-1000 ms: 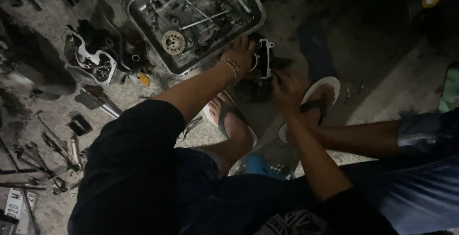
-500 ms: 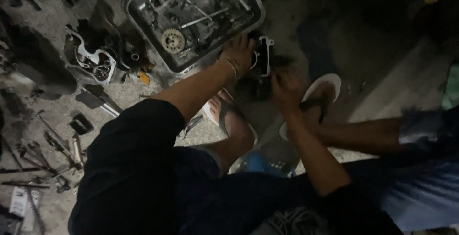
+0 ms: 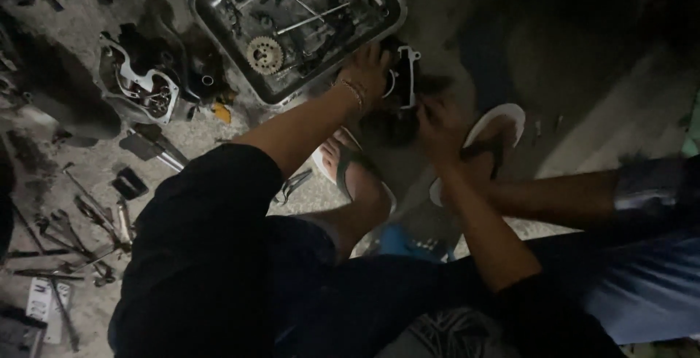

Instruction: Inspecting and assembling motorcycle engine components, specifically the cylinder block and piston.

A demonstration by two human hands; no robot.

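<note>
My left hand (image 3: 370, 74) rests on a dark engine part with a pale gasket edge (image 3: 405, 75) lying on the concrete floor, fingers wrapped over its left side. My right hand (image 3: 437, 126) is just below and right of the part, fingers bent toward its lower edge; whether it grips anything is hidden in the dark. A thin bracelet circles my left wrist. My feet wear sandals, one (image 3: 357, 172) under my left forearm, one (image 3: 490, 138) by my right hand.
A square metal tray (image 3: 219, 26) holds a sprocket gear (image 3: 264, 55), rods and small parts. An engine cover (image 3: 138, 84) lies left of it. Wrenches and hand tools (image 3: 80, 219) are scattered on the floor at left. Pliers (image 3: 292, 184) lie near my knee.
Both hands stay at the engine part; my right hand has shifted slightly closer to its lower edge. The view has barely moved.
</note>
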